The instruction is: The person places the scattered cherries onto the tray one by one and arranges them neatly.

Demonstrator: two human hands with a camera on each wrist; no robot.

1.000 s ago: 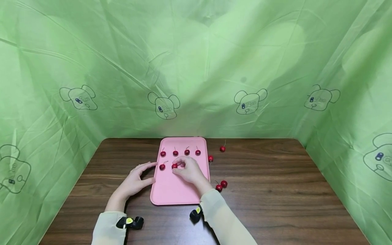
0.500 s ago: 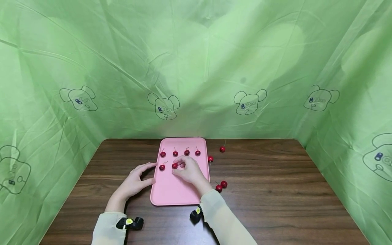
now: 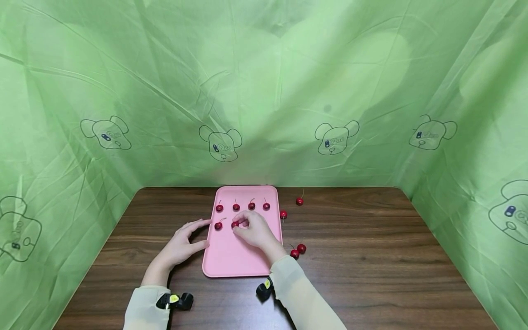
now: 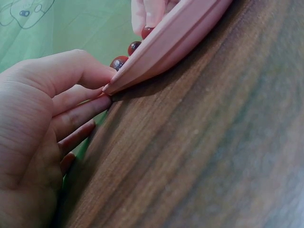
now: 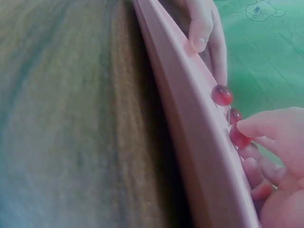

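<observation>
Right-hand grip pinching cherry on pink tray; left-hand grip spread, fingertips against tray edge.

Pale cream sleeves reach both wrists, each strapped with a black camera (yellow-marked).

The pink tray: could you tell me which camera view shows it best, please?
The head view: the whole pink tray shows, cherries in rows, the left hand at its edge. The left wrist view shows only its corner and underside; the right wrist view only its blurred rim.
</observation>
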